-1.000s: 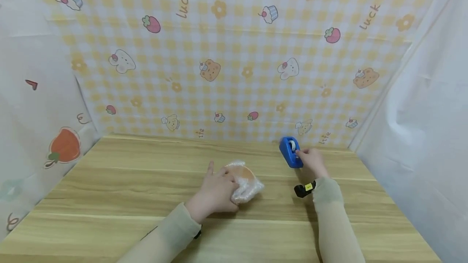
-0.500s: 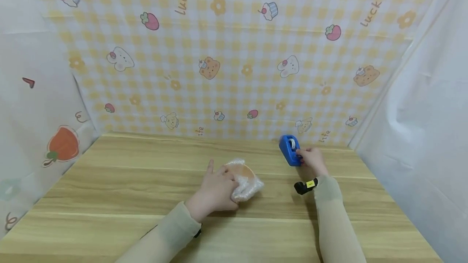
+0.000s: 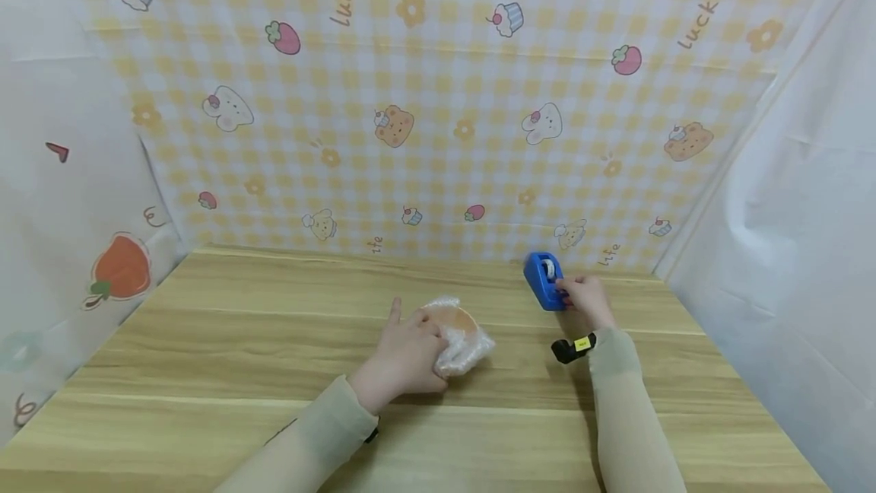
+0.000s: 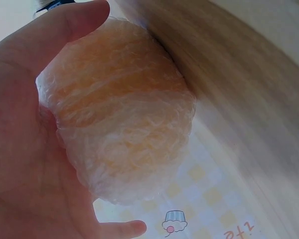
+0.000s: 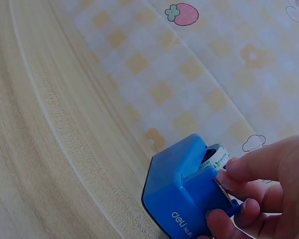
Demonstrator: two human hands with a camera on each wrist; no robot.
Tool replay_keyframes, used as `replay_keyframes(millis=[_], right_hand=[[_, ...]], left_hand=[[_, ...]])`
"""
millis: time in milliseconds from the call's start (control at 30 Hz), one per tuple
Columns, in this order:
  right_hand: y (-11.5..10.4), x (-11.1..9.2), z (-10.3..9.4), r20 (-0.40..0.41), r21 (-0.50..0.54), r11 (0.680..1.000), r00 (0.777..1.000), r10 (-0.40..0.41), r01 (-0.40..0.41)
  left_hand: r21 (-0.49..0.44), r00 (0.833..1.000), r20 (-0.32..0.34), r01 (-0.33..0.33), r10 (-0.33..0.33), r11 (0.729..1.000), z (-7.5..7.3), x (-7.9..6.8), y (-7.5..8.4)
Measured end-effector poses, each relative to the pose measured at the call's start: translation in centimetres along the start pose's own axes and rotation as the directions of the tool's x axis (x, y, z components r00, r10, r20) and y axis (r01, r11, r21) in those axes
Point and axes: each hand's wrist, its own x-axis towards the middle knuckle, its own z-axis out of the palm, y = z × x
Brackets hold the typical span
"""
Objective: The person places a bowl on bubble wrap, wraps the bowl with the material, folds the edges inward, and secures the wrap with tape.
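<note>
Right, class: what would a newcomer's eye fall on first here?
Probably the bright blue tape dispenser near the back of the table, the right hand curled at its near end. Next, nearer the middle, the bubble-wrapped orange bundle held in the left hand. Behind both hangs a yellow-checked cloth with printed strawberries and cupcakes.

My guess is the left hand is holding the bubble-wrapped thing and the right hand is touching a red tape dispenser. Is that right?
Not quite: the tape dispenser is blue, not red, as the right wrist view shows. The rest is right: the left hand holds the bubble-wrapped thing, and the right hand touches the tape dispenser.
</note>
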Motion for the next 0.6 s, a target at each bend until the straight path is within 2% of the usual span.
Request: replay_keyframes(millis=[167,367,600], right_hand=[[0.13,0.02,-0.16,0.018,0.006,1.000,1.000,-0.004,0.004],[0.48,0.22,-0.32,0.030,0.105,0.994,1.000,0.007,-0.010],[0.43,0.25,-0.35,0.039,0.105,0.994,0.999,-0.005,0.001]], left_hand=[[0.013,1.000,0.007,0.004,-0.005,1.000,0.18,0.13,-0.05],[0.022,1.000,0.006,0.004,-0.004,1.000,0.24,0.18,-0.01],[0.010,1.000,-0.010,-0.001,0.001,1.000,0.44,0.26,-0.11]])
